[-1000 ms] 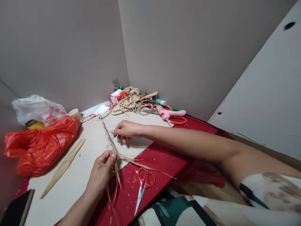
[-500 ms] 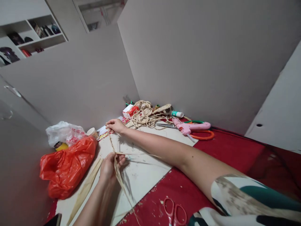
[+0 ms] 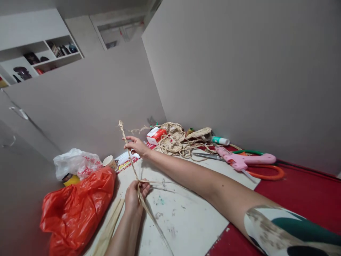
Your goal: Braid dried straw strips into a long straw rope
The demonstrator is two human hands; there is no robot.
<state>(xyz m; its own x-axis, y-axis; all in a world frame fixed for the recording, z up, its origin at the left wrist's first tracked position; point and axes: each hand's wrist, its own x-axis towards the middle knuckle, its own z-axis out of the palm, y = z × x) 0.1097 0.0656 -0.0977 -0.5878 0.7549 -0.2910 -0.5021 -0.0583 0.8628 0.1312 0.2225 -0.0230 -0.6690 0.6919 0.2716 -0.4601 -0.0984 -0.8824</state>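
A thin braided cord (image 3: 132,163) of straw-like fibre runs upright between my two hands, its frayed top end standing above the upper one. My right hand (image 3: 137,146) pinches this cord partway up. Lower down, my left hand (image 3: 134,199) is closed around the bottom of the braid. Loose flat fibre strands (image 3: 153,217) come out there; one trails down towards me and another stretches right, passing under my right forearm. Beside my left forearm, a bundle of pale unbraided fibre (image 3: 109,227) lies on the white board (image 3: 183,227).
A red plastic bag (image 3: 80,209), a white plastic bag (image 3: 76,161) and a paper cup (image 3: 108,161) stand at left. Tangled braided cord (image 3: 176,140), a red-and-white box (image 3: 156,136), a glue stick (image 3: 220,140), a pink glue gun (image 3: 239,158) and orange-handled scissors (image 3: 269,173) lie along the back.
My right hand has gone from the braid's top end to a point lower on it, leaving the end free above. My left hand keeps its hold. The view has shifted; the small red scissors left it.
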